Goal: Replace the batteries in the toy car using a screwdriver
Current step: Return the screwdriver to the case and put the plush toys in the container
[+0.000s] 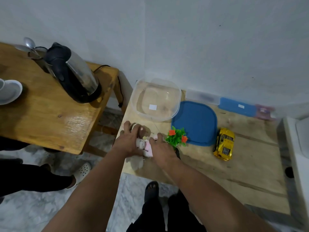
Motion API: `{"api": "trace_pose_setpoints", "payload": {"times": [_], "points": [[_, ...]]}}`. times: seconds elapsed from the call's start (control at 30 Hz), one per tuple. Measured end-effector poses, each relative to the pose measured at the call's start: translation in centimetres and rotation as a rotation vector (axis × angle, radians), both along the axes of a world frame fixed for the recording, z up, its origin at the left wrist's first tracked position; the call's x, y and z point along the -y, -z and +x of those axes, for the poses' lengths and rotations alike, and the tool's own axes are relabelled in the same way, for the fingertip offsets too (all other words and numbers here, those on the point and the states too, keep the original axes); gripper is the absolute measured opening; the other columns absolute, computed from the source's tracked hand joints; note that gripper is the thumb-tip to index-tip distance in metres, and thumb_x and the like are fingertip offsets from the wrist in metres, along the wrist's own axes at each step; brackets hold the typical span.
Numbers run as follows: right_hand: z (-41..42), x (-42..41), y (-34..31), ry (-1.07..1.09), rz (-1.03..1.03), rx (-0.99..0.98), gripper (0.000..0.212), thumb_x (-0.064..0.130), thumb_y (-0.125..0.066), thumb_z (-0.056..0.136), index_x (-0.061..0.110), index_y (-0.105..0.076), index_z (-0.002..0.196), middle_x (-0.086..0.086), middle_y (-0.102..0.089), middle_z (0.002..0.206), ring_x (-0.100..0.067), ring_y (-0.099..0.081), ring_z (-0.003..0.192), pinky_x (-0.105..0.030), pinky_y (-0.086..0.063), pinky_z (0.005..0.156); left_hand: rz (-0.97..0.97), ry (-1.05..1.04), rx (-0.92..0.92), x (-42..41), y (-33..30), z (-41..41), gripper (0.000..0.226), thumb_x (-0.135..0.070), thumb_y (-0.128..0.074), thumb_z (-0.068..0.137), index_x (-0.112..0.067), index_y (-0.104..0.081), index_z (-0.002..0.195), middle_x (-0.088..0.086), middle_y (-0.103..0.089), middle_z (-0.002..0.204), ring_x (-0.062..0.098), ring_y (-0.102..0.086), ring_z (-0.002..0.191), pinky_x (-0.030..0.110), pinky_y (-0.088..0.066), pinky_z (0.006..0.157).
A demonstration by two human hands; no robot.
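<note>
A shiny gold toy car (223,144) stands on the low wooden table (242,164), to the right of the blue lid (195,121). My left hand (128,141) and my right hand (160,148) are both at the table's left edge, closed around a small plush toy (143,146) with a pink dress and brown parts. Both hands are well left of the car. No screwdriver or batteries can be seen.
A clear plastic box (156,99) stands behind the hands, beside the lid. A small fake plant (177,137) with orange flowers stands just right of my right hand. A second clear box with a blue lid (237,107) lies by the wall. A kettle (75,72) stands on the higher wooden table (50,118) at left.
</note>
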State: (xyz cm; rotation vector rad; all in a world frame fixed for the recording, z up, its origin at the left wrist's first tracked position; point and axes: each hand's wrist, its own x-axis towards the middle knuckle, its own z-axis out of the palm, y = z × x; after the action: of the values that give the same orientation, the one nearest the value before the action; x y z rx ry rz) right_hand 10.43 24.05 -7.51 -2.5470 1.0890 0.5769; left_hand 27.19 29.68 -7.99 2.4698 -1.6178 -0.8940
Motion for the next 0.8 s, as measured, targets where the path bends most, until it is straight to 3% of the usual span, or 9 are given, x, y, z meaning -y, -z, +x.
{"api": "trace_pose_setpoints", "payload": {"times": [0.07, 0.17, 0.23, 0.37, 0.47, 0.7, 0.8], "points": [[0.1, 0.0, -0.1, -0.009, -0.004, -0.003, 0.064, 0.016, -0.063, 0.091, 0.017, -0.033, 0.147, -0.019, -0.032, 0.143, -0.039, -0.064, 0.099, -0.04, -0.048, 0.07, -0.003, 0.005, -0.005, 0.3, 0.0, 0.0, 0.114, -0.058, -0.09, 0.059, -0.025, -0.025, 0.147, 0.008, 0.01, 0.166, 0.045, -0.047, 0.132, 0.051, -0.052, 0.099], [0.2, 0.1, -0.5, -0.041, -0.008, -0.007, 0.066, 0.019, -0.067, 0.088, 0.016, -0.034, 0.145, -0.017, -0.042, 0.135, -0.039, -0.063, 0.105, -0.041, -0.051, 0.076, 0.01, 0.026, -0.05, 0.4, -0.1, -0.1, 0.107, -0.058, -0.089, 0.059, -0.022, -0.028, 0.14, 0.011, -0.02, 0.153, 0.04, -0.064, 0.109, 0.047, -0.057, 0.088], [-0.3, 0.1, -0.6, -0.05, 0.002, 0.015, 0.068, 0.024, -0.072, 0.084, 0.016, -0.035, 0.141, -0.015, -0.047, 0.129, -0.039, -0.063, 0.104, -0.039, -0.048, 0.072, 0.019, 0.017, -0.082, -0.2, -0.2, -0.3, 0.106, -0.056, -0.09, 0.06, -0.022, -0.029, 0.139, 0.01, -0.029, 0.141, 0.034, -0.065, 0.098, 0.044, -0.058, 0.086], [-1.5, -0.2, -1.6, -0.033, 0.02, 0.106, 0.066, 0.039, -0.071, 0.082, 0.016, -0.037, 0.134, -0.012, -0.052, 0.12, -0.038, -0.064, 0.096, -0.035, -0.038, 0.063, 0.045, -0.029, -0.151, -2.1, -0.6, -0.4, 0.108, -0.051, -0.091, 0.06, -0.025, -0.026, 0.143, 0.008, -0.029, 0.14, 0.029, -0.057, 0.109, 0.037, -0.055, 0.09], [-1.9, 0.1, -3.1, 0.005, 0.05, 0.214, 0.061, 0.047, -0.066, 0.08, 0.019, -0.038, 0.127, -0.008, -0.055, 0.112, -0.036, -0.064, 0.09, -0.035, -0.04, 0.061, 0.044, -0.063, -0.223, -2.7, -1.9, 0.9, 0.105, -0.045, -0.09, 0.059, -0.028, -0.026, 0.14, 0.006, -0.029, 0.139, 0.033, -0.049, 0.124, 0.041, -0.054, 0.094], [-2.4, 2.3, -8.0, 0.049, 0.076, 0.4, 0.05, 0.06, -0.059, 0.079, 0.029, -0.042, 0.115, -0.002, -0.066, 0.096, -0.029, -0.063, 0.083, -0.036, -0.046, 0.062, -0.017, -0.231, -0.322, -0.4, -7.4, 5.3, 0.119, -0.043, -0.09, 0.052, -0.023, -0.026, 0.149, 0.011, -0.037, 0.141, 0.034, -0.05, 0.127, 0.047, -0.049, 0.105], [-2.1, 3.8, -9.8, 0.136, 0.187, 0.525, 0.039, 0.056, -0.059, 0.081, 0.035, -0.043, 0.109, -0.001, -0.066, 0.094, -0.027, -0.064, 0.082, -0.04, -0.052, 0.067, -0.083, -0.259, -0.367, 1.6, -9.7, 6.5, 0.124, -0.045, -0.088, 0.049, -0.014, -0.028, 0.152, 0.01, -0.05, 0.137, 0.028, -0.056, 0.12, 0.042, -0.052, 0.096]]}}
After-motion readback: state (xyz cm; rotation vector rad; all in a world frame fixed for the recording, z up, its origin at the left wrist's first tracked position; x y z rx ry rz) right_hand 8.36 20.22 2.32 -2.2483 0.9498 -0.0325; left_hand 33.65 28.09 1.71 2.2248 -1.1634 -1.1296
